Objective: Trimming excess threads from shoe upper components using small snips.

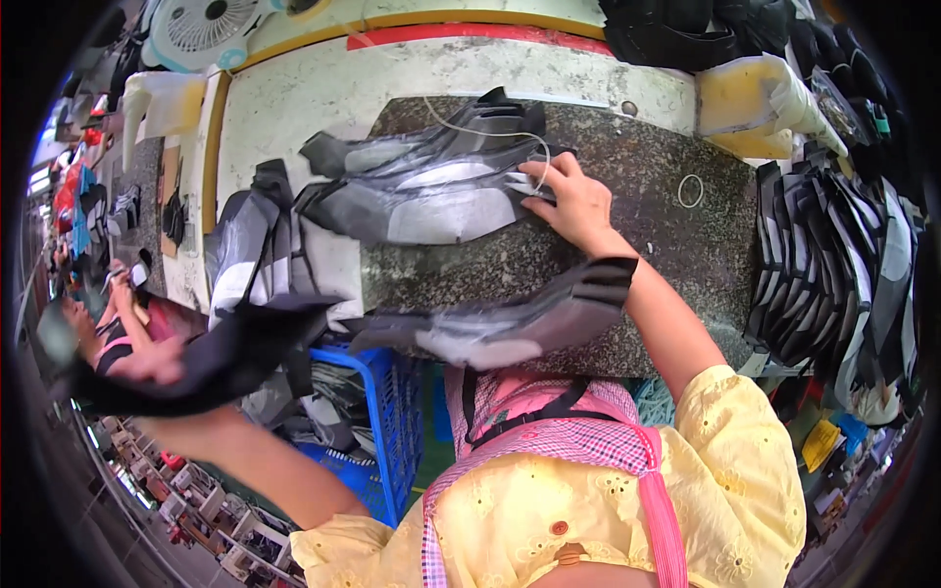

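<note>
The single head-worn fisheye view looks steeply down from above the person's chest, close over the dark speckled stone work slab [676, 245], which fills the centre. It faces toward 12 o'clock, where the pale bench edge with a red strip [470, 34] curves along the rim. The person's yellow embroidered blouse [588, 510] enters at 6 o'clock, and the picture's edges bend and darken.

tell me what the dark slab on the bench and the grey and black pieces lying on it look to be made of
The slab looks like polished granite: dark, with fine pale speckles. The pieces under the right hand seem to be thin synthetic fabric or faux leather, grey and black panels that bend and overlap; which of the two is unclear.
</note>
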`<action>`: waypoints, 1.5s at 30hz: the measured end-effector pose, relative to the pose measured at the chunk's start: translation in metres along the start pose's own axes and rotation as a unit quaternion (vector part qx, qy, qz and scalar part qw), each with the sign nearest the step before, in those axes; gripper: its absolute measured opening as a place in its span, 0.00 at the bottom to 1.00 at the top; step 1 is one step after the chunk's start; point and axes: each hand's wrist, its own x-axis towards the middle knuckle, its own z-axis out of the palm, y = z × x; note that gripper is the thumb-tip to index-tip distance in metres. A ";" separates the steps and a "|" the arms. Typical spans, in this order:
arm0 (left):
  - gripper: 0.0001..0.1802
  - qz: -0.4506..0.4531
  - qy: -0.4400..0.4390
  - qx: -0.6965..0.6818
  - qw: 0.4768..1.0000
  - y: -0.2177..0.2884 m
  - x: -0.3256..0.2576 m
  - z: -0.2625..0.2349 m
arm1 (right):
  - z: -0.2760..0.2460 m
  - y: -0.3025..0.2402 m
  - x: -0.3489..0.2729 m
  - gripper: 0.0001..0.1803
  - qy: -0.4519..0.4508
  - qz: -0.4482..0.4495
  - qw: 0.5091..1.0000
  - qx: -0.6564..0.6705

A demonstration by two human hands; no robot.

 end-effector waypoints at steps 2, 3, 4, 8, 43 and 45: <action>0.14 0.196 0.179 0.222 0.938 0.036 0.047 -0.036 | -0.002 0.006 0.004 0.24 -0.047 0.027 0.998 0.015; 0.14 0.245 0.187 0.352 0.884 0.050 0.058 -0.052 | -0.004 0.010 0.006 0.24 -0.073 0.034 0.996 0.042; 0.14 0.229 0.134 0.446 0.855 0.043 0.066 -0.059 | -0.010 0.018 0.009 0.22 -0.084 0.040 0.992 0.082; 0.17 0.083 -0.086 0.693 0.711 -0.055 0.121 -0.125 | -0.041 0.052 0.014 0.15 -0.184 0.135 0.920 0.318; 0.18 0.186 -0.424 0.480 0.746 -0.158 -0.074 0.042 | -0.090 0.071 -0.015 0.16 0.046 0.243 0.824 0.509; 0.15 0.207 -0.438 0.458 0.745 -0.153 -0.093 0.058 | -0.091 0.068 -0.030 0.14 0.008 0.213 0.862 0.461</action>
